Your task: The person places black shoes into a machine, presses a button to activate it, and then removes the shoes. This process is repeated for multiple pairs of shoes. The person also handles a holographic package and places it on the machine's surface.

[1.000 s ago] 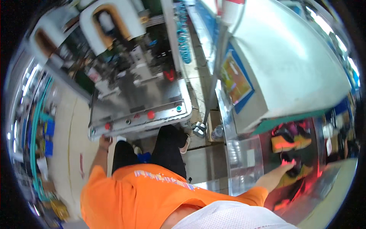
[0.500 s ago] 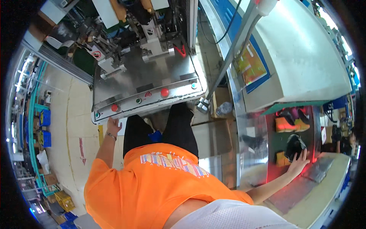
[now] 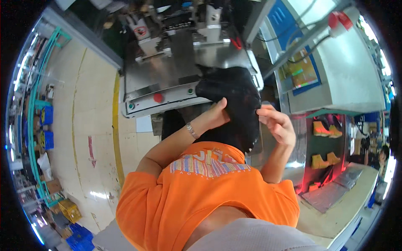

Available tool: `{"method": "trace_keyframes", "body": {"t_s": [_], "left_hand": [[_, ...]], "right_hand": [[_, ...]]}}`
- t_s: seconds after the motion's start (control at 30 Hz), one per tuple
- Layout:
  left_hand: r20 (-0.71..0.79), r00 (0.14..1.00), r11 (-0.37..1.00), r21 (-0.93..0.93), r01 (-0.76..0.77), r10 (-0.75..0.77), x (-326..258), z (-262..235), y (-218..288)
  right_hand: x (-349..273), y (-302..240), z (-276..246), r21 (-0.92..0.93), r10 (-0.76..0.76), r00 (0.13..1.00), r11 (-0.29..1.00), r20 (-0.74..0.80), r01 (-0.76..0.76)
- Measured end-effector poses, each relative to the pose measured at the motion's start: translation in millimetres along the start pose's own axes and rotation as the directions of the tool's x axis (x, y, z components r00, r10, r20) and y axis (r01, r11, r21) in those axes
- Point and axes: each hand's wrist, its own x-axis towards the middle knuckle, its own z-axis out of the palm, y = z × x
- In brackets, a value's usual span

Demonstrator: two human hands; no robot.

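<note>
A black shoe upper (image 3: 236,90), limp and boot-like, is held up in front of me, over the near edge of the steel machine table (image 3: 180,69). My left hand (image 3: 214,115) is closed on its left side, thumb on the near face and fingers hidden behind it. At the right edge, my right hand (image 3: 277,123) pinches the upper between thumb and fingertips, the other fingers curled. Both hands are well away from the orange shoe lasts (image 3: 320,161) on the red-lit conveyor at the right.
Two metal clamp fixtures (image 3: 208,32) stand at the back of the machine table. A red button (image 3: 158,97) sits on its front panel. To the right are a slanted metal post (image 3: 295,48) and a large pale machine housing (image 3: 347,71). More lasts with dark uppers (image 3: 326,129) lie farther along the conveyor.
My right hand has left the conveyor with the black upper and come in front of me. My left hand has moved from the panel's left end to the upper. The view has shifted.
</note>
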Motion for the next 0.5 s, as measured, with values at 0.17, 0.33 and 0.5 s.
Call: {"method": "trace_keyframes", "body": {"t_s": [0.17,0.33,0.5], "left_hand": [[-0.224,0.852,0.729,0.643,-0.235,0.473,-37,2,76],[-0.052,0.752,0.121,0.992,-0.037,0.657,-72,29,119],[0.335,0.667,-0.549,0.825,0.133,0.665,-97,36,149]], "right_hand": [[96,49,11,0.299,0.005,1.0,0.954,0.003,-0.006],[201,36,48,0.122,-0.053,0.953,0.992,0.298,0.017],[268,29,63,0.169,0.192,0.927,0.952,0.321,-0.256]]}}
